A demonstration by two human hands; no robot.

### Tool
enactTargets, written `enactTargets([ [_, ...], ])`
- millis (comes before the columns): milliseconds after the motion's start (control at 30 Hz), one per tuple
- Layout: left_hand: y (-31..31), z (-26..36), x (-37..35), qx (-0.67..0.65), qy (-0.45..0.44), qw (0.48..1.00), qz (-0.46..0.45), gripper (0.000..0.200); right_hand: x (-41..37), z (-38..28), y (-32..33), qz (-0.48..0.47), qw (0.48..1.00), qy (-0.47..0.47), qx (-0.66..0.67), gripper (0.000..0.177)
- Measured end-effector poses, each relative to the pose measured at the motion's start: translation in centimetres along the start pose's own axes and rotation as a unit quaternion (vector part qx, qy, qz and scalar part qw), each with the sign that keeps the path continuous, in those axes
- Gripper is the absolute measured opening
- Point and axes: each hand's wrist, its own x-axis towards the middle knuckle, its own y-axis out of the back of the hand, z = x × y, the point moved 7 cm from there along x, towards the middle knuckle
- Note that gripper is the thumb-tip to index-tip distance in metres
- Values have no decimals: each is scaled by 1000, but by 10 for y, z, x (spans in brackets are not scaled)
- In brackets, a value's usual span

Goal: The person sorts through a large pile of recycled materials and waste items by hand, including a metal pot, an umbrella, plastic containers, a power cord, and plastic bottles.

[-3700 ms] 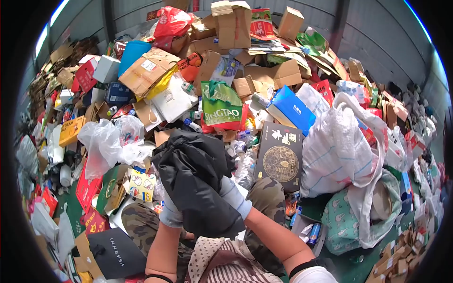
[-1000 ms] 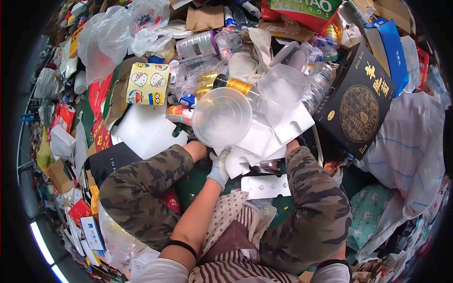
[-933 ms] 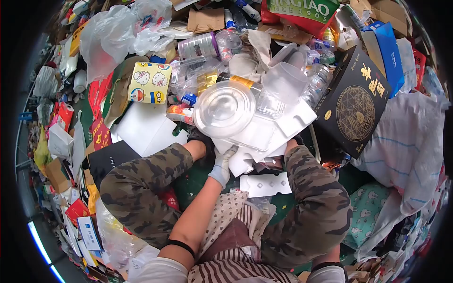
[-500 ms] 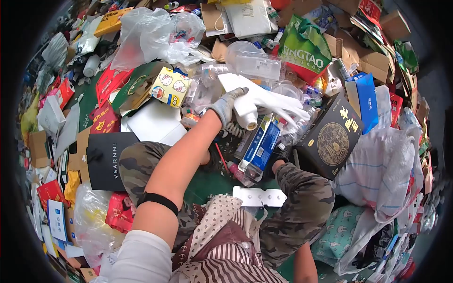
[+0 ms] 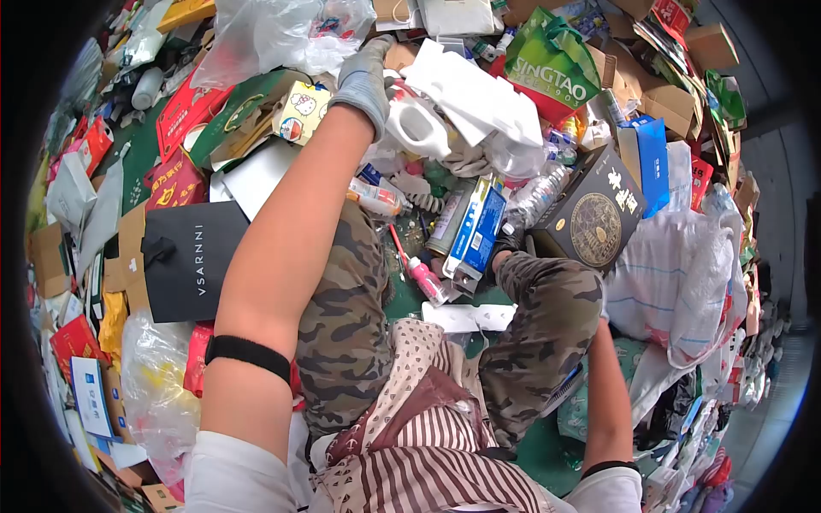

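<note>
My left hand [image 5: 363, 83], in a grey glove, is at the upper middle with its fingers curled. A white plastic jug [image 5: 436, 137] with a looped handle lies against its palm side and appears to be in its grip; the fingertips are partly hidden. White sheet-like pieces [image 5: 475, 92] lie just right of the jug. My right hand [image 5: 604, 305] is low on the right beside my knee, almost wholly hidden behind the camouflage trouser leg. Only a sliver of it shows above the bare forearm, so its fingers cannot be seen.
Mixed refuse surrounds me. A black gift box [image 5: 590, 209], a blue carton [image 5: 479, 227] and a clear bottle [image 5: 540, 197] lie ahead. A black paper bag [image 5: 192, 265] is at left, a green Singtao bag [image 5: 547, 60] beyond, and a white woven sack [image 5: 676, 282] at right.
My left hand has moved up and left, and the white jug and white pieces have shifted farther away. My right forearm has come up into view beside the knee. The view has shifted slightly.
</note>
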Motion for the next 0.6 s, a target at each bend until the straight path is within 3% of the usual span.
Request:
enactTargets([
  [33, -3, -11, -5, -23, 90, 995, -26, 58, -11, 30, -15, -16, 999, -36, -31, 31],
  [67, -10, -11, -11, -67, 92, 993, -41, 54, -27, 63, -30, -34, 994, -79, -70, 31],
  [233, -45, 24, -66, 81, -100, 976, -173, 26, -106, 170, -85, -123, 947, -214, -204, 31],
  [367, -51, 22, -59, 61, -72, 973, -213, 28, -115, 184, -108, -137, 934, -239, -228, 32],
  [433, -60, 29, -68, 77, -65, 983, -155, 29, -107, 181, -114, -137, 935, -232, -230, 32],
  [500, -77, 25, -71, 135, -131, 965, -183, 28, -103, 176, -113, -137, 939, -216, -229, 32],
  [533, -86, 10, -68, 80, -60, 978, -184, 29, -94, 169, -115, -139, 944, -203, -221, 32],
  [567, -102, -2, -72, 69, -119, 969, -206, 30, -94, 165, -106, -133, 949, -189, -216, 32],
  [600, -116, -20, -85, 91, -105, 954, -267, 28, -85, 154, -103, -126, 957, -167, -202, 32],
])
